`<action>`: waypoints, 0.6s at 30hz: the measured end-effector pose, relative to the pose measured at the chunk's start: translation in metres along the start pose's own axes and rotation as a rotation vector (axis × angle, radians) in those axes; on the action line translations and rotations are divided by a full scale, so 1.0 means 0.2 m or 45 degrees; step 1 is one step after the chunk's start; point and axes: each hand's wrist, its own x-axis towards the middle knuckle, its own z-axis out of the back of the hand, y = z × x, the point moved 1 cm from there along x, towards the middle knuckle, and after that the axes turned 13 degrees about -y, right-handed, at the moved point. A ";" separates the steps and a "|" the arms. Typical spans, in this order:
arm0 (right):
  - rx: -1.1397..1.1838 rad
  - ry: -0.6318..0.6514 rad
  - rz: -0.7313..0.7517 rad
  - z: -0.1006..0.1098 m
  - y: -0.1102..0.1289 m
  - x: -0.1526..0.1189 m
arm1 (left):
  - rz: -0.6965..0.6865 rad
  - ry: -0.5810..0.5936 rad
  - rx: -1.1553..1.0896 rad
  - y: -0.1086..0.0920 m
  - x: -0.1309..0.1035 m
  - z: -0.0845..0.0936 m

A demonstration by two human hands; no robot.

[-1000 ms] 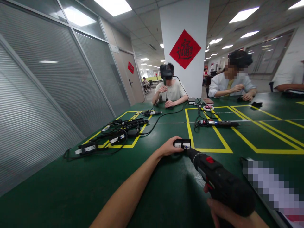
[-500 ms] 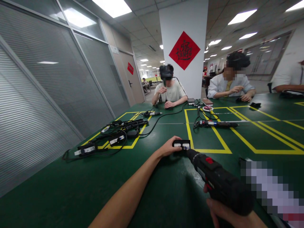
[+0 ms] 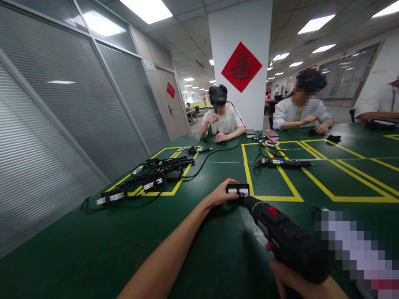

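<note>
My left hand (image 3: 225, 193) grips the left end of a small black box (image 3: 246, 187) with white parts inside, resting on the green table (image 3: 149, 236). My right hand (image 3: 289, 272) is wrapped round the handle of a black cordless drill (image 3: 288, 230) with red details. The drill points forward and left, and its tip is at the right part of the box. Exactly where the bit touches is too small to tell.
Black adapters and cables (image 3: 156, 174) lie tangled at the left. A corded screwdriver (image 3: 286, 162) lies beyond the box to the right. A pixelated long object (image 3: 355, 245) is at the right. Across the table sit a person (image 3: 226, 118) and another person (image 3: 302, 110).
The drill has shifted very slightly to the left. My left hand and the black box look the same as before.
</note>
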 end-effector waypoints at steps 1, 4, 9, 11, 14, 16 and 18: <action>0.006 -0.013 -0.011 0.00 -0.01 0.00 | 0.005 0.005 -0.007 0.00 0.00 0.00; -0.012 -0.046 -0.018 0.00 -0.02 0.00 | 0.031 0.017 -0.046 0.00 0.00 0.01; -0.049 -0.071 -0.002 0.00 0.00 -0.01 | 0.083 -0.009 -0.154 -0.01 0.00 0.02; -0.051 -0.065 -0.005 0.00 0.01 -0.01 | 0.087 -0.062 -0.181 -0.03 0.01 0.03; -0.071 -0.056 0.001 0.02 0.03 -0.01 | -0.039 -0.303 -0.097 -0.13 0.02 0.05; -0.079 -0.048 -0.001 0.03 0.06 -0.03 | -0.255 -0.505 0.050 -0.29 0.00 0.06; -0.083 -0.041 -0.003 0.04 0.10 -0.04 | -0.516 -0.593 0.183 -0.53 -0.06 0.06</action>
